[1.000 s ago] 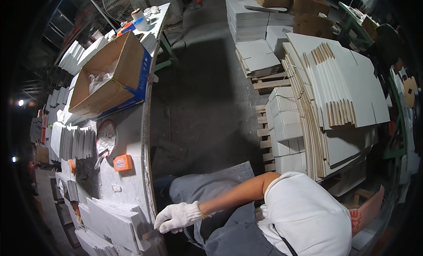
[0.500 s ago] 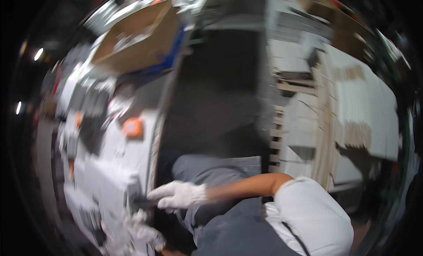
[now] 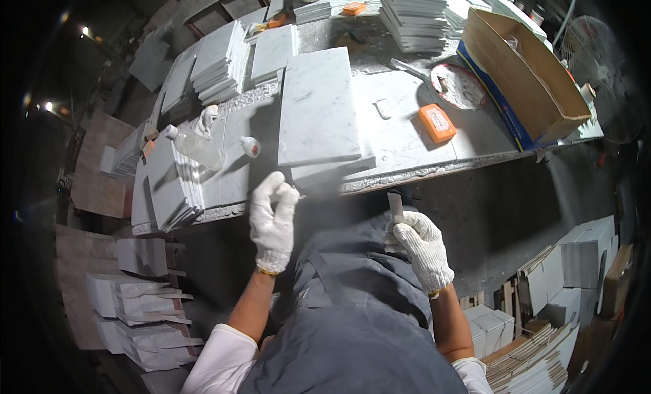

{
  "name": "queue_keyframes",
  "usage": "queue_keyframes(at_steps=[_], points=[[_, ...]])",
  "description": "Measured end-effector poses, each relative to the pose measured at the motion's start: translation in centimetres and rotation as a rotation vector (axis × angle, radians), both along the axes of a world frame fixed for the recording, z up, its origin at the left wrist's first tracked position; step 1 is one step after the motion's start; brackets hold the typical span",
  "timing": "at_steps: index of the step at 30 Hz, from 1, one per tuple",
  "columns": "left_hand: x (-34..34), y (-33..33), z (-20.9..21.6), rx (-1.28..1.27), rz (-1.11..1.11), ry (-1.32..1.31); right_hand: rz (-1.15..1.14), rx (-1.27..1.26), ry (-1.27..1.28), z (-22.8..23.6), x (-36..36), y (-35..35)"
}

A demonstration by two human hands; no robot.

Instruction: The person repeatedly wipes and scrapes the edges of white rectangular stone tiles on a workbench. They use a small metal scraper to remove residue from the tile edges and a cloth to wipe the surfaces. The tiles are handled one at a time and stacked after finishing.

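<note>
My left hand [image 3: 273, 221], in a white knit glove, hovers just off the front edge of the worktable. Its fingers are bent, with a gap between thumb and forefinger and nothing visible in them. My right hand [image 3: 424, 248], gloved the same way, is closed on a small flat grey strip [image 3: 395, 205] that points up in front of my grey apron [image 3: 366, 292]. Beyond my hands, a white marble tile [image 3: 319, 109] with grey veins lies on other tiles, its near end by the table edge. A small white bottle [image 3: 250, 147] lies left of the tile.
Tile stacks [image 3: 220, 65] line the table's left and back. A clear bottle [image 3: 196, 146] leans over tiles at left. An orange box [image 3: 436, 123], a round dish of white paste [image 3: 458, 85] and a cardboard box [image 3: 522, 75] are at right. Wrapped packs [image 3: 488, 329] stand on the floor.
My view has swung left to face the table, and the blur has mostly gone. My right hand has come from the table edge to in front of my body; my left hand now shows clearly.
</note>
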State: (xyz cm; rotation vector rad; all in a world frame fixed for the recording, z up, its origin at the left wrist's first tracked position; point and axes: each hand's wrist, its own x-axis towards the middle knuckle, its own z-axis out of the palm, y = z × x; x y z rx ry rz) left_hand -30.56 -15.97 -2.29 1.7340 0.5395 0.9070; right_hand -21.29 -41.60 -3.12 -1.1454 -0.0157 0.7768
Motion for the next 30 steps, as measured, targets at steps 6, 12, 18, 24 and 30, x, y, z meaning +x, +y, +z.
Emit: queue_keyframes(at_steps=[6, 12, 18, 24, 30], points=[[1.9, 5.9, -0.6, 0.415, -0.016, 0.144, 0.105, -0.157, -0.115, 0.5, 1.2, 2.0], [5.5, 9.7, -0.3, 0.697, -0.126, 0.385, 0.146, -0.191, -0.047, 2.7, 2.3, 4.4], [6.2, 10.3, 0.2, 0.56, -0.098, 0.247, 0.225, -0.25, -0.153, 5.0, 3.3, 6.4], [1.8, 9.9, 0.8, 0.129, -0.129, 0.105, 0.253, -0.363, -0.339, 7.5, 4.9, 9.8], [1.6, 7.8, -1.7, -0.174, -0.004, 0.113, 0.318, -0.614, -1.042, 7.4, 6.5, 16.6]])
